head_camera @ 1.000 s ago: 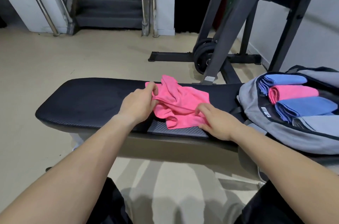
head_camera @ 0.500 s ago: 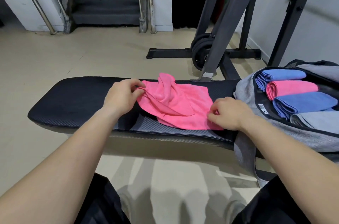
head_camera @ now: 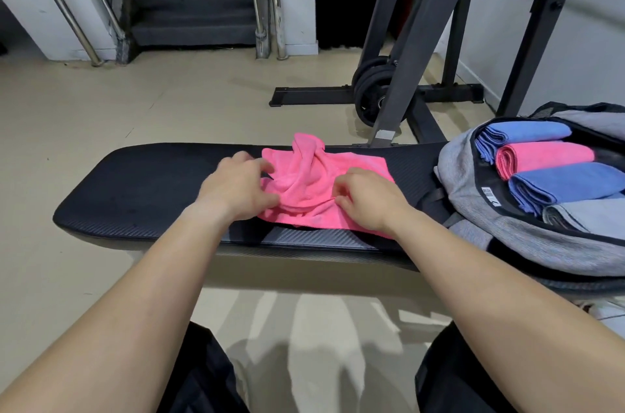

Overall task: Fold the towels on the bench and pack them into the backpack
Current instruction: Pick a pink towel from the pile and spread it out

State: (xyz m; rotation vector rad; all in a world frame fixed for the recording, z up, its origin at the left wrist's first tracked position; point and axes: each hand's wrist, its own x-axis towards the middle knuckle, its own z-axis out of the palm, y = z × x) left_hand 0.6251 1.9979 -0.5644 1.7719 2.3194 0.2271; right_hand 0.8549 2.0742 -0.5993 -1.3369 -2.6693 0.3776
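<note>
Black bench (head_camera: 152, 182): left hand (head_camera: 233, 189) and right hand (head_camera: 365, 199), fingers curled, pinch the pink towel (head_camera: 314, 172).

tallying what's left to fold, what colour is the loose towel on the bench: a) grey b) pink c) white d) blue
b: the crumpled towel lying on the black bench, beside the backpack, is pink.

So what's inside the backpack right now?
The open backpack holds four folded towels side by side: far blue towel, pink towel, near blue towel, grey towel. Whatever lies beneath them is covered.
</note>
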